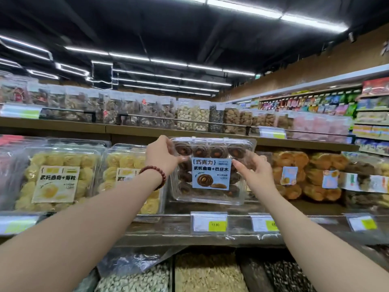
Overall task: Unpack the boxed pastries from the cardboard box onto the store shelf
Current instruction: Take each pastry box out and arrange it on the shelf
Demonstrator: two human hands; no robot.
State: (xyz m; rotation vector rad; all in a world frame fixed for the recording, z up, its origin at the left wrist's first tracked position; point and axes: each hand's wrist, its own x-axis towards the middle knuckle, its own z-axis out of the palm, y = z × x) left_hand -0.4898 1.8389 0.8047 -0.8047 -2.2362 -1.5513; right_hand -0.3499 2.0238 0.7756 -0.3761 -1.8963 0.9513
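A clear plastic box of chocolate cookies with a blue label stands tilted up on the middle shelf, between the yellow cookie boxes and the orange pastry boxes. My left hand, with a red bead bracelet on its wrist, grips the box's upper left edge, thumb on the front. At the box's right side my right hand holds it, fingers reaching across the label's edge. The cardboard box is out of view.
More yellow cookie boxes fill the shelf's left. Price tags hang on the shelf's front rail. Bags of dried goods line the upper shelf. Open bins of seeds lie below. A snack wall stands at the right.
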